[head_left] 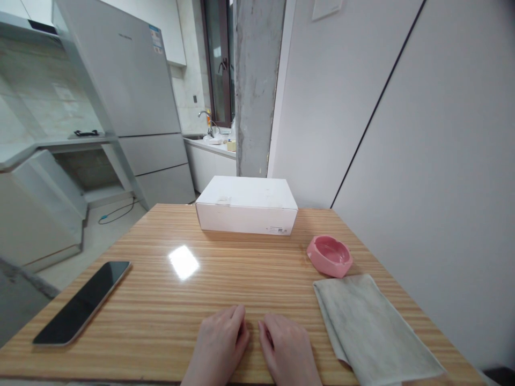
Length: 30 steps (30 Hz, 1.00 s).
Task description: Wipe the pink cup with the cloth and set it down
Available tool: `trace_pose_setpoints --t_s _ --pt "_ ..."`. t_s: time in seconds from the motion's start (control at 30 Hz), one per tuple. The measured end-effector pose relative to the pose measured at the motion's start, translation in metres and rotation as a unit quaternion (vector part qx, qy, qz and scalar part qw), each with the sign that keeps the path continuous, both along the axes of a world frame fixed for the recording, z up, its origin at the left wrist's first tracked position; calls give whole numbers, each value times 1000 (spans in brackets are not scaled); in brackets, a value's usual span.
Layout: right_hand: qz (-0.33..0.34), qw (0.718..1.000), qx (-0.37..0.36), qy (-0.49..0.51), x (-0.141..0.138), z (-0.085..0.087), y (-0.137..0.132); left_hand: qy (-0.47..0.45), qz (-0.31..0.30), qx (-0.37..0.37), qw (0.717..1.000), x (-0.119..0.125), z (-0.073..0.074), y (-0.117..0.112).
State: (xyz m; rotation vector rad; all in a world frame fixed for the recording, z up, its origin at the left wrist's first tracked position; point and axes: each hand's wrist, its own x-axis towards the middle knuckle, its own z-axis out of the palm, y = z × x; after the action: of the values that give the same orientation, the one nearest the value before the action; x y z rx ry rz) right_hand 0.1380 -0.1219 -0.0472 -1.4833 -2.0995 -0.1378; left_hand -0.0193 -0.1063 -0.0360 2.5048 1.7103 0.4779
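Observation:
Both fists rest on the wooden table near its front edge, side by side with a small gap between them. My left hand (225,335) is closed, thumb against the curled fingers, and nothing shows in it. My right hand (284,340) is closed in the same way, also with nothing visible inside. To the right of it lies a folded grey-green cloth (370,327). Just beyond the cloth sits a pink ashtray (330,256). A black-screened smartphone (82,305) lies flat at the left side. Straight ahead, at the far edge, stands a closed white box (247,206).
The striped wooden table (161,316) narrows away from me, with a bright light reflection on it. A pale wall (382,177) runs along its right side. Behind are a tall grey fridge (132,80), a bare concrete pillar (257,86) and a sink tap (207,120).

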Motion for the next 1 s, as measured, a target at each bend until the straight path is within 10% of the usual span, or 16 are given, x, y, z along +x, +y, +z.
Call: trace_pose_setpoints --t_s 1.0 --pt "17 999 -37 -15 2 -6 1 -2 -6 -23 1000 -1 -4 0"
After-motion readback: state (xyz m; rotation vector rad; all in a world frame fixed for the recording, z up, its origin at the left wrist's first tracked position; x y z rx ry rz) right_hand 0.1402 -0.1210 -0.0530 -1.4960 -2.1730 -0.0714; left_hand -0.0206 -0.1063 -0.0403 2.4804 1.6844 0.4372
